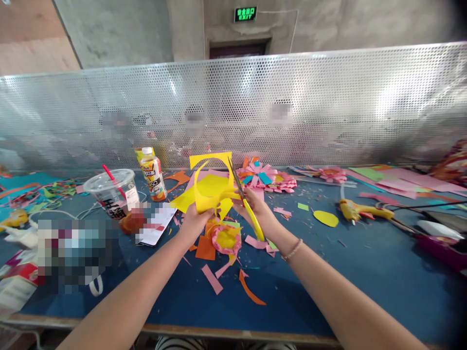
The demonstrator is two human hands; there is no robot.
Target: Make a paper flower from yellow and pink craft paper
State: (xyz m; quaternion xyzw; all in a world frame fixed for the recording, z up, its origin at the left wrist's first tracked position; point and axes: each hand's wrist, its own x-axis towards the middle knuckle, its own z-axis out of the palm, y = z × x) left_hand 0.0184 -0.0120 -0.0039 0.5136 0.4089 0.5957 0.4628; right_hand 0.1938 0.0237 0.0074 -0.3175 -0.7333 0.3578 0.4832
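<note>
My left hand is closed on a sheet of yellow paper, which stands raised with a large rounded opening cut in it. My right hand grips a pair of scissors with yellow handles. The dark blades point up and away, beside the paper's right edge; whether they touch it, I cannot tell. Under my hands lies a pink paper ring with a yellow middle. An orange paper square is just left of it. More yellow paper lies on the table behind the raised sheet.
Pink paper flowers lie farther back. At right are a yellow oval and a yellow glue gun. A plastic cup with a red straw and a bottle stand left. A perforated metal screen closes the back.
</note>
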